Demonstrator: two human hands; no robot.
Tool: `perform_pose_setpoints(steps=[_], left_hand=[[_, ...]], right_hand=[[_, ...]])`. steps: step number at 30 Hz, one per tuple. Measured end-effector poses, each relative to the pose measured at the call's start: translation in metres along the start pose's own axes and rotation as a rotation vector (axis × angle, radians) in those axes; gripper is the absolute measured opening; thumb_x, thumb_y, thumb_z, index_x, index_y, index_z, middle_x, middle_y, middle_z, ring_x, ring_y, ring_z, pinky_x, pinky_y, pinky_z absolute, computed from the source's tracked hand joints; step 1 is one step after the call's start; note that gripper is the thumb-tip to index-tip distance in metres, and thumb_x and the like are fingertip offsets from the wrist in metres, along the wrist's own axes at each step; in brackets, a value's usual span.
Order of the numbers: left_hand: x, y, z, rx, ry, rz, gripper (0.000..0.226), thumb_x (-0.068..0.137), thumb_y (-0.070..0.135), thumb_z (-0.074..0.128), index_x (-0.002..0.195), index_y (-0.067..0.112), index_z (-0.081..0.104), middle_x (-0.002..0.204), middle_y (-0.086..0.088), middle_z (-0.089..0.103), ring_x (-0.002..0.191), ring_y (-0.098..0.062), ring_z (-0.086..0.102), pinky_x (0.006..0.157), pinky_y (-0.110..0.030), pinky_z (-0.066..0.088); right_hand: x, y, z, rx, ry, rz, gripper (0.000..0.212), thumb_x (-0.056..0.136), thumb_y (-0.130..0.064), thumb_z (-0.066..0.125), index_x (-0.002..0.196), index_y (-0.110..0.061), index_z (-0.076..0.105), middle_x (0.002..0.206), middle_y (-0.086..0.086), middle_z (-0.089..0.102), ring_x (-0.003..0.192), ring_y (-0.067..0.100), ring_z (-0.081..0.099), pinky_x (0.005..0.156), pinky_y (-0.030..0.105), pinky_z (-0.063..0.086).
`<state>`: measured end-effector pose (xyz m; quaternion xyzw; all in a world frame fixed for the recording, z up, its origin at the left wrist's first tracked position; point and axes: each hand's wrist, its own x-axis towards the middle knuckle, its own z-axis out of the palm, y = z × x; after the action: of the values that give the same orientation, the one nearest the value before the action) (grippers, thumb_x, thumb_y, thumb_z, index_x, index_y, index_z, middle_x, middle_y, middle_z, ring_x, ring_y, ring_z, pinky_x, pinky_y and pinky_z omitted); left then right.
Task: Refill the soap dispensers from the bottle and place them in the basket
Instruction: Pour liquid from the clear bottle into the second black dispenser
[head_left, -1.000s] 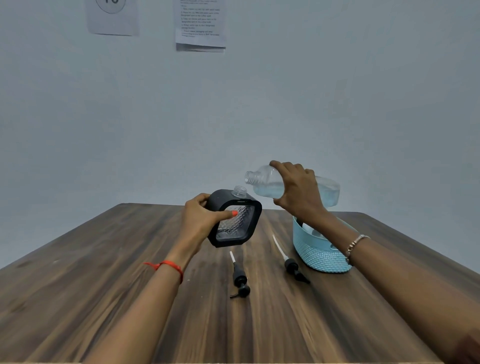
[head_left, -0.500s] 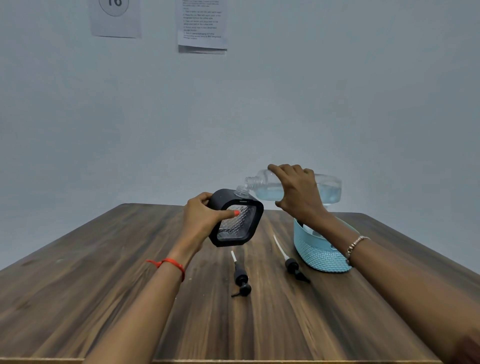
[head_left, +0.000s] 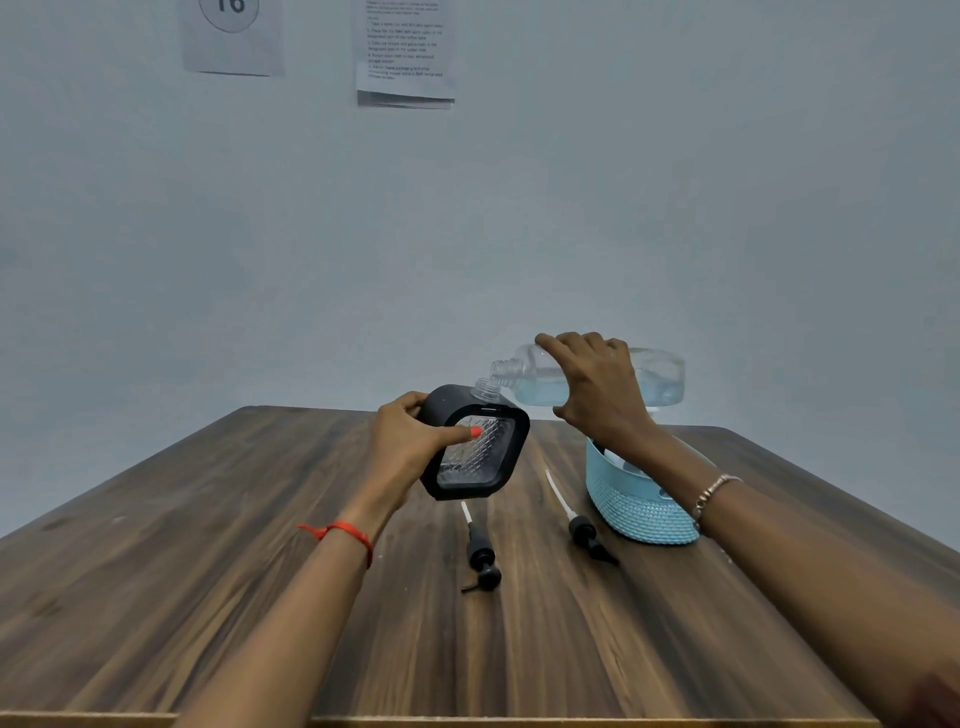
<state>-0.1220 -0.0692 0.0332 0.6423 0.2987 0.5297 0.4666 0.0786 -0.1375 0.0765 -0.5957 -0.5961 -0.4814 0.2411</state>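
Observation:
My left hand (head_left: 410, 441) grips a black-framed soap dispenser (head_left: 480, 452) with a clear ribbed window, tilted, its open clear neck pointing up and right. My right hand (head_left: 597, 387) holds a clear bottle (head_left: 652, 376) of pale blue liquid on its side, its open mouth touching the dispenser's neck. Behind my right forearm stands a light blue woven basket (head_left: 631, 504); something sits inside it, mostly hidden. Two black pump heads with white tubes lie on the table: one (head_left: 480, 558) below the dispenser, the other (head_left: 584, 532) beside the basket.
The wooden table (head_left: 208, 571) spreads wide to the left and front; its near edge runs along the bottom of the view. A grey wall rises behind the far edge, with two paper sheets (head_left: 405, 52) pinned high up.
The bottle has come down and left in my right hand until its mouth meets the dispenser's neck. My left hand holds the dispenser in nearly the same place.

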Motion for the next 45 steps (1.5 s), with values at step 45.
perform_pose_setpoints(steps=[45], left_hand=[[-0.0094, -0.0068, 0.0051, -0.069, -0.009, -0.035, 0.042, 0.053, 0.003, 0.087, 0.088, 0.009, 0.064, 0.084, -0.004, 0.072, 0.074, -0.016, 0.069, 0.070, -0.032, 0.058]], right_hand=[[-0.0048, 0.0038, 0.0005, -0.025, 0.043, -0.068, 0.088, 0.031, -0.001, 0.084, 0.112, -0.015, 0.054, 0.094, 0.009, 0.066, 0.078, 0.032, 0.063, 0.074, 0.046, 0.047]])
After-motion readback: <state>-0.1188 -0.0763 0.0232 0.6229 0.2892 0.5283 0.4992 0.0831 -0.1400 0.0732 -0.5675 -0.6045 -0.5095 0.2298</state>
